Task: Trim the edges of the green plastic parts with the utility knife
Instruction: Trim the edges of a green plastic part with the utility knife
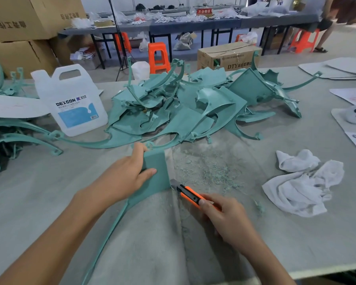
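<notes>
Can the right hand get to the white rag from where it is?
Probably yes. The rag lies on the table to the right of the right hand, with only loose shavings between them. But that hand grips the knife.

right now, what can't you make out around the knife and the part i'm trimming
Head view:
- utility knife blade tip: too small against the edge of the green part.
- right hand: grip underneath hidden by its own back.
- Part's thin arm: cut off by the bottom edge.
</notes>
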The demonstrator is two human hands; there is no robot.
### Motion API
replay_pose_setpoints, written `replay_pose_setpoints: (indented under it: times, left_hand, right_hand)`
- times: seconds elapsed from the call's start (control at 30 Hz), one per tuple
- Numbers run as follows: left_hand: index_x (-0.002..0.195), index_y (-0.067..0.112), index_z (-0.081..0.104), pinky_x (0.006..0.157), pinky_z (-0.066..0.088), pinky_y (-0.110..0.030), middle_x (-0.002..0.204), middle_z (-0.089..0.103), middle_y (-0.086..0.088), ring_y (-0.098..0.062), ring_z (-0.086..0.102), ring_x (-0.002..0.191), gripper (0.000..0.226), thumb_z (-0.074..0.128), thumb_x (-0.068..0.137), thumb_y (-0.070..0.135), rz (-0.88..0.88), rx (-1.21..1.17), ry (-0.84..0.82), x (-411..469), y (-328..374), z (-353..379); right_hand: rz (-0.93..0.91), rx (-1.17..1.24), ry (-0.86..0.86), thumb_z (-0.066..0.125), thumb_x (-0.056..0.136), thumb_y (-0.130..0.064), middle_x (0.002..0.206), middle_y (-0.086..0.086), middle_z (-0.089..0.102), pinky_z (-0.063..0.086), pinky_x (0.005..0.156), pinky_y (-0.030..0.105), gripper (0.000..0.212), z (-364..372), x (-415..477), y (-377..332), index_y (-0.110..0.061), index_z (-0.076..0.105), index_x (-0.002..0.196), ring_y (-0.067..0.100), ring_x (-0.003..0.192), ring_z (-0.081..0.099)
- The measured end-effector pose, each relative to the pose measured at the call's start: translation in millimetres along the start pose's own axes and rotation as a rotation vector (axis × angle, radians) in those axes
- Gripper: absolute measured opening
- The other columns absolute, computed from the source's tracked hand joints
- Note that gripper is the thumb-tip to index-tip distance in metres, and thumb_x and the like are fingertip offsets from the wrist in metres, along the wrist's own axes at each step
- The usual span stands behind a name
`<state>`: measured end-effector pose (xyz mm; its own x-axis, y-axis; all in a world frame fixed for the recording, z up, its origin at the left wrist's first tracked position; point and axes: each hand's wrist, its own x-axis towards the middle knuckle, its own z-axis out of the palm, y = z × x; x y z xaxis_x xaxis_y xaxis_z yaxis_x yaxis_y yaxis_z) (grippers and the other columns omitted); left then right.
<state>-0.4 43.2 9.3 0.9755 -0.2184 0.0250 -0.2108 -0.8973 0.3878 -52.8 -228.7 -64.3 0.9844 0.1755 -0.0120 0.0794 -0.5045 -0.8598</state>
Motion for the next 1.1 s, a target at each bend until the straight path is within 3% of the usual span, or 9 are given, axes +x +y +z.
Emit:
replay_pose_setpoints:
  times: [0.13,0.23,0.4,0.53,0.73,0.83,0.93,1.1]
  left_hand:
    - [0.091,0.024,0.025,0.056,0.038,-0.038,0.071,0.045,0.006,-0.022,0.051,0.069,0.048,0.051,0.093,0.064,-0.134,0.24,0.073,2,-2,1]
    - [0.09,0.021,0.046,0.057,0.039,-0.037,0.073,0.052,0.003,-0.027,0.057,0.075,0.052,0.051,0.087,0.073,-0.189,0.305,0.128,-3,-1,4]
    - [0.093,0.027,0.031,0.054,0.029,-0.036,0.071,0.046,0.01,-0.022,0.049,0.07,0.041,0.064,0.091,0.051,-0.142,0.234,0.044,-11,3,6]
    - [0.098,0.024,0.034,0.058,0.033,-0.037,0.073,0.047,0.01,-0.022,0.05,0.07,0.036,0.063,0.095,0.045,-0.081,0.165,0.04,-14,-1,7]
    - [0.103,0.025,0.036,0.061,0.038,-0.036,0.081,0.053,0.008,-0.021,0.054,0.075,0.034,0.062,0.095,0.045,-0.082,0.118,0.033,-13,-5,6]
    - [0.097,0.027,0.032,0.06,0.034,-0.037,0.076,0.05,0.009,-0.022,0.052,0.071,0.036,0.063,0.095,0.044,-0.08,0.117,0.044,-14,-4,8]
    - [0.095,0.027,0.029,0.06,0.035,-0.037,0.074,0.048,0.01,-0.022,0.052,0.071,0.037,0.062,0.096,0.044,-0.08,0.129,0.042,-15,-3,8]
    - [0.098,0.023,0.031,0.063,0.038,-0.039,0.076,0.053,0.005,-0.027,0.057,0.076,0.035,0.06,0.097,0.042,-0.058,0.148,0.033,-17,2,7]
  right_hand:
    - [-0.009,0.028,0.004,0.058,0.099,-0.033,0.064,-0.006,0.067,0.045,0.048,0.021,0.029,-4,0,2,-0.061,0.064,0.108,0.005,0.04,0.055]
    - [-0.014,0.052,0.004,0.059,0.099,-0.032,0.067,-0.003,0.069,0.044,0.047,0.02,0.034,-6,2,2,-0.065,0.064,0.104,0.005,0.04,0.054]
    - [-0.019,0.041,-0.036,0.058,0.099,-0.034,0.071,-0.002,0.07,0.042,0.045,0.018,0.03,-7,11,2,-0.062,0.067,0.107,0.005,0.041,0.054]
    - [-0.015,0.023,-0.077,0.058,0.099,-0.037,0.074,0.002,0.071,0.043,0.045,0.018,0.029,-8,20,5,-0.062,0.066,0.111,0.007,0.041,0.054]
    - [-0.061,-0.194,-0.091,0.056,0.099,-0.047,0.067,-0.021,0.064,0.04,0.052,0.016,0.036,-17,32,5,-0.083,0.05,0.101,-0.001,0.056,0.055]
    - [-0.082,-0.226,-0.098,0.054,0.099,-0.049,0.073,-0.024,0.065,0.04,0.054,0.015,0.031,-22,33,4,-0.079,0.052,0.109,-0.003,0.062,0.056]
    - [-0.095,-0.164,-0.115,0.058,0.099,-0.044,0.067,-0.026,0.063,0.04,0.054,0.012,0.031,-21,32,3,-0.075,0.058,0.103,-0.004,0.058,0.055]
    - [-0.05,0.006,-0.091,0.061,0.099,-0.035,0.058,-0.011,0.059,0.036,0.048,0.02,0.028,-16,28,5,-0.059,0.069,0.11,0.002,0.045,0.044]
